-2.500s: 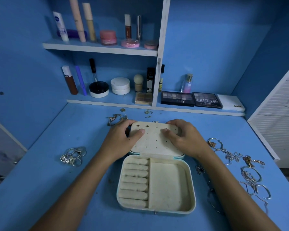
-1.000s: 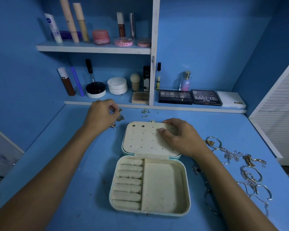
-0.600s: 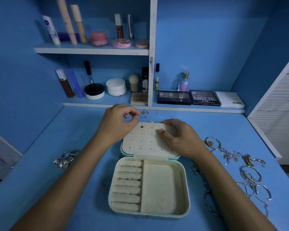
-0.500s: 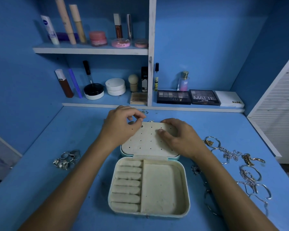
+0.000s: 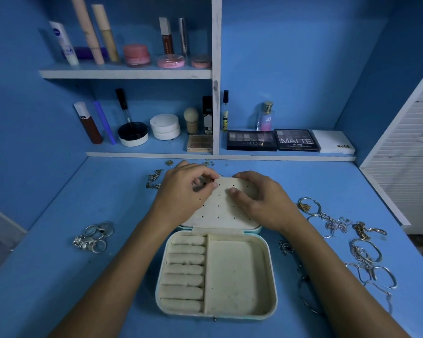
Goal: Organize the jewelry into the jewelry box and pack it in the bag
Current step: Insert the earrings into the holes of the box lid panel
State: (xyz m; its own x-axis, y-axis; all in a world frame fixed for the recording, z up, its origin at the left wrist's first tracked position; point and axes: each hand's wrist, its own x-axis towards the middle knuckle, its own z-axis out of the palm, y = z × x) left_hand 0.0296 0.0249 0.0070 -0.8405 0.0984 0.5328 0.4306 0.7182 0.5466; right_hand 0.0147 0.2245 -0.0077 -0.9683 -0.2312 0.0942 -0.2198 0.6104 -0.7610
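An open cream jewelry box [image 5: 270, 276] lies flat on the blue desk, with ring rolls on its left and a bare tray on its right. Its perforated lid [image 5: 220, 211] is folded back toward the shelves. My left hand [image 5: 181, 193] pinches a small earring [image 5: 214, 183] over the lid's far left holes. My right hand [image 5: 259, 198] holds the lid's far right edge, thumb pressed on the panel. A pile of rings [image 5: 94, 237] lies at the left. Bracelets and chains [image 5: 347, 237] lie at the right. More earrings [image 5: 154, 180] sit behind the box.
Two shelves [image 5: 125, 73] at the back carry cosmetics, and eyeshadow palettes [image 5: 274, 140] lie along the lower ledge. A white louvred panel [image 5: 405, 167] bounds the desk on the right. Blue walls close in the left and back. No bag is in view.
My left hand left the lid, picked a small earring from the pile behind the box, and brought it back over the lid's holes. My right hand stayed on the lid.
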